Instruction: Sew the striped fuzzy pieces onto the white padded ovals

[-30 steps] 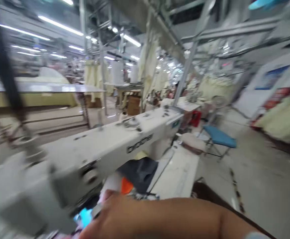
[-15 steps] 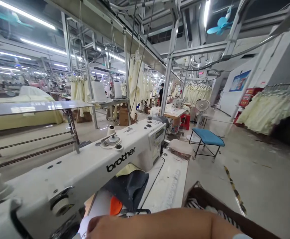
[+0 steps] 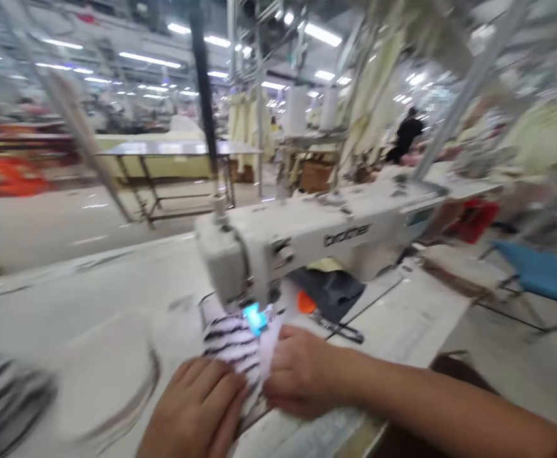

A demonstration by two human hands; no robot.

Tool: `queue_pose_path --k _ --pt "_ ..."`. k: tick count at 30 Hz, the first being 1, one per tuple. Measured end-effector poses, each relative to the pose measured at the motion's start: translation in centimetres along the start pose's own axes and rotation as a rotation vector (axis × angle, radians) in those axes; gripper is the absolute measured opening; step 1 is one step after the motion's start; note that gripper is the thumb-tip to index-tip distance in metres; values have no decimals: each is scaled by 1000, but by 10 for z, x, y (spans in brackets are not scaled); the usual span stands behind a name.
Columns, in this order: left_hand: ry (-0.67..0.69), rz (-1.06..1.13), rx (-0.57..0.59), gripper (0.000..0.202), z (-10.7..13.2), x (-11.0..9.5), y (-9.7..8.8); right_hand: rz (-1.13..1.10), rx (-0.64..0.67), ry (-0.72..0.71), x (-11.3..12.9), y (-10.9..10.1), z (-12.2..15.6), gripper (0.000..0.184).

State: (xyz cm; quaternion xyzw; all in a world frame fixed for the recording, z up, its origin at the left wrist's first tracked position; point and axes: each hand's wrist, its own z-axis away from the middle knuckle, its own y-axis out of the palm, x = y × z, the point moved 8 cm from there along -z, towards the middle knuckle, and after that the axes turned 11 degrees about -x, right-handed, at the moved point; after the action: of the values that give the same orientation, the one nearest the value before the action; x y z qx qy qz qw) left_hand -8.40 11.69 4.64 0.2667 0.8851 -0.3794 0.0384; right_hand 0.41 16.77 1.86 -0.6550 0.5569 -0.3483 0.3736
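A black-and-white striped fabric piece [image 3: 233, 340] lies under the head of a white sewing machine [image 3: 302, 238], where a bright bluish light shines by the needle area. My left hand [image 3: 197, 404] rests on its near left part, fingers lying flat and side by side. On the right edge, my right hand [image 3: 300, 372] has its fingers curled closed on the fabric, next to a whitish layer; the fingertips are hidden. Beyond the right hand are an orange piece [image 3: 306, 302], dark cloth [image 3: 333, 292] and small scissors or snips [image 3: 347, 332], blurred.
A stack of pale cut pieces [image 3: 104, 375] sits on the left of the machine table, with more striped pieces [image 3: 6, 401] at its edge. A blue stool [image 3: 540, 270] stands at the right. Farther back are a long table [image 3: 177, 147] and a person in dark clothes [image 3: 408, 133].
My view has swung left and down, blurring the picture. Both hands and the striped fabric at the needle now show; before, only one forearm and part of a hand did.
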Motion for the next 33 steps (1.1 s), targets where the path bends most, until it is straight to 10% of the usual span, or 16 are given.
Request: queue_pose_path --k 17,33 --pt "-132 27 32 14 -4 -3 -10 54 -163 130 -5 -5 -11 23" --pt "-80 44 110 8 0 -13 7 41 -336 -55 9 -20 -7 23"
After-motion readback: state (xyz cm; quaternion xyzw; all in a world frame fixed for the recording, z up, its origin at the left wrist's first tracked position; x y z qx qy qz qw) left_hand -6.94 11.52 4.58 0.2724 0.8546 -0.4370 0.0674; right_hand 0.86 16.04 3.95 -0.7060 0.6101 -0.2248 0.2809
